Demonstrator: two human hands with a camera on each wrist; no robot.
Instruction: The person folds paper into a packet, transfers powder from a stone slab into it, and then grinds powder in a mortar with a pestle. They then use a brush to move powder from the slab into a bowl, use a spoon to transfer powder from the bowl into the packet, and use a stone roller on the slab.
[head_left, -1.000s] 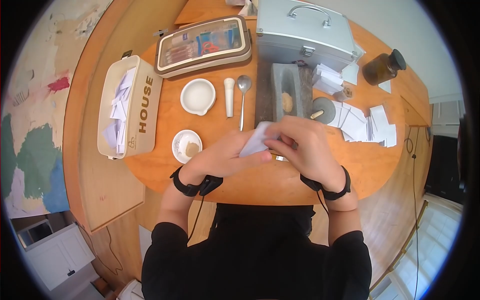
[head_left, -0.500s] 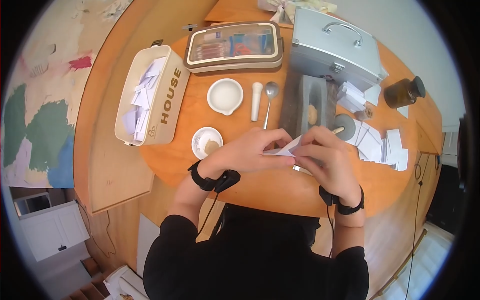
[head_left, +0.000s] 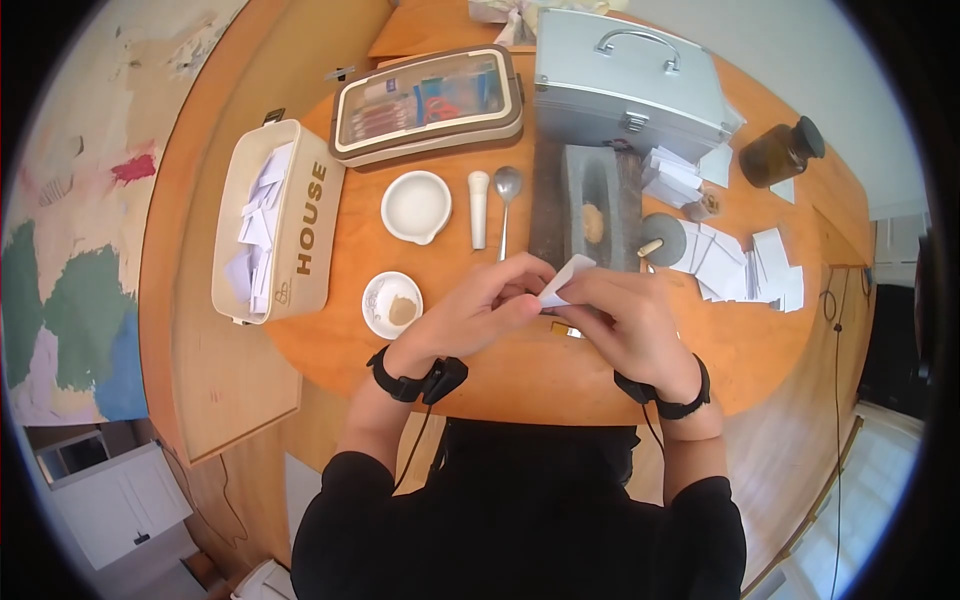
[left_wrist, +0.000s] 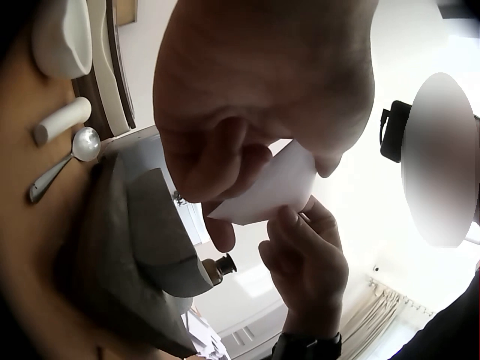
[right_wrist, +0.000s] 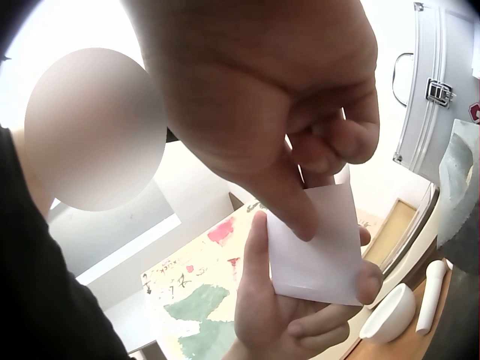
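Note:
Above the table's near side, both hands hold a folded piece of white paper (head_left: 568, 281). My left hand (head_left: 488, 312) grips its left side; in the right wrist view the left thumb and fingers hold opposite edges of the paper (right_wrist: 319, 262). My right hand (head_left: 632, 318) pinches the other side, its thumb lying along the paper's face. Beyond the hands stands a grey stone trough (head_left: 575, 170) with tan powder (head_left: 593, 223) in it. A small white dish (head_left: 370, 301) left of the left hand also holds tan powder (head_left: 402, 311).
A white mortar (head_left: 416, 206), a pestle (head_left: 478, 210) and a metal spoon (head_left: 507, 187) lie left of the trough. To its right are a grey stone wheel (head_left: 668, 240), white papers (head_left: 715, 262) and a brown bottle (head_left: 775, 158). A paper-filled bin (head_left: 318, 255), clear-lidded box (head_left: 425, 140) and silver case (head_left: 630, 80) surround them.
The paper goes from lying across the left fingers, to spread between both hands, to a folded piece tilted up. Both hands keep hold of it while the head view shifts.

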